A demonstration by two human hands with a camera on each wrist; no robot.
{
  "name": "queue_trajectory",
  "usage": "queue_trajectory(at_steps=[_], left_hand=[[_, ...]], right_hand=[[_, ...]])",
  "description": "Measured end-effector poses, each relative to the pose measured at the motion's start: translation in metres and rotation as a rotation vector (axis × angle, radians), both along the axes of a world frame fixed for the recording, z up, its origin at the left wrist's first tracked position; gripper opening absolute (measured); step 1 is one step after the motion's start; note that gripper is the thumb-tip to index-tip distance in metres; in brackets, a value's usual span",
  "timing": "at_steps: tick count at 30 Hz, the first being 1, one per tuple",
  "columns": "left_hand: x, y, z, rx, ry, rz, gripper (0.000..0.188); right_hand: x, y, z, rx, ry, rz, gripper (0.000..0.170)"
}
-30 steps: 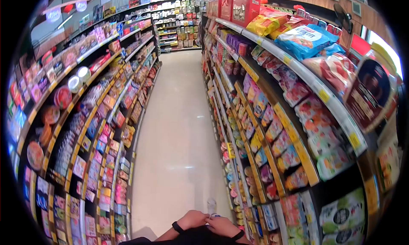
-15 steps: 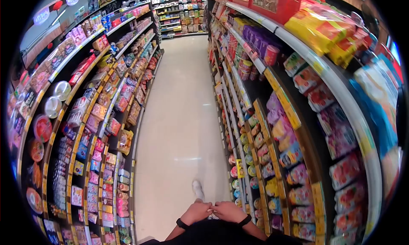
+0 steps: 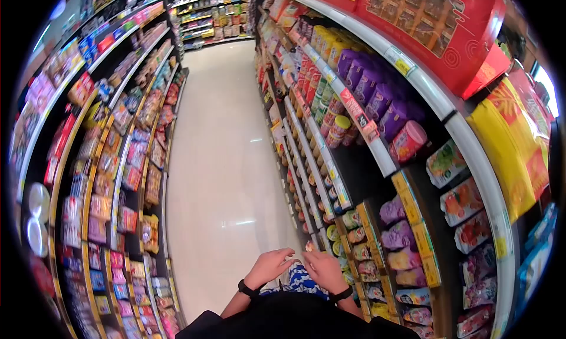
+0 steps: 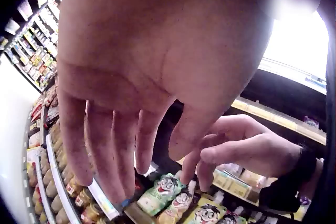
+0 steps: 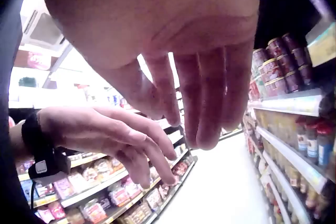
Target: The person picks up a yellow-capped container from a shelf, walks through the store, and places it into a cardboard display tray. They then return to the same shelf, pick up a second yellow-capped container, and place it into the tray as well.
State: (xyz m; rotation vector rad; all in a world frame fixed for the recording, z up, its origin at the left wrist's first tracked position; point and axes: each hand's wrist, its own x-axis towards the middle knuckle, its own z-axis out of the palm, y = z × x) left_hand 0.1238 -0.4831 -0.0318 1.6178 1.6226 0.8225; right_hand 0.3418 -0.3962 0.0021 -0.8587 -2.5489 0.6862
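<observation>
My left hand (image 3: pixel 269 268) and right hand (image 3: pixel 325 269) hover in front of my body, low in the head view, a small gap between their fingertips. Neither holds anything. In the left wrist view, the left palm (image 4: pixel 157 50) faces the camera with its fingers pointing loosely down, and the other hand is just beyond it with bent, relaxed fingers. The right wrist view shows the right palm (image 5: pixel 157 19) likewise, fingers nearly straight. Spouted pouches (image 4: pixel 160 192) with cartoon faces stand on the shelf beyond the left fingers. Each wrist wears a black band.
A pale floor (image 3: pixel 212 162) runs between two long shelf units. On the right are purple packs (image 3: pixel 377 100), a pink-red tub (image 3: pixel 408 141), a large red gift box (image 3: pixel 430 32) and a yellow bag (image 3: pixel 504 150). Packaged snacks (image 3: pixel 100 206) fill the left shelves.
I have moved forward along the aisle and turned toward the right shelves; the red box and purple packs appear nearer. My hands, earlier touching at the fingertips, have come apart.
</observation>
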Motion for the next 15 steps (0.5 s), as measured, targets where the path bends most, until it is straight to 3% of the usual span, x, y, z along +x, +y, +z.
queue_trajectory(at_steps=[7,11,12,15], left_hand=[[-0.052,0.170,-0.005,0.064,-0.053,-0.036,0.034],[-0.075,0.268,-0.002,0.165,0.114,-0.135,0.042],[-0.082,0.290,0.013,0.195,0.108,-0.180,0.051],[-0.096,0.345,0.027,0.323,0.040,-0.109,0.053]], right_hand=[[-0.057,0.143,-0.001,0.013,0.151,-0.382,0.028],[-0.075,0.229,0.003,0.045,0.102,-0.426,0.035],[-0.081,0.243,0.006,0.052,0.135,-0.454,0.036],[-0.107,0.289,0.013,0.113,0.202,-0.528,0.042]])
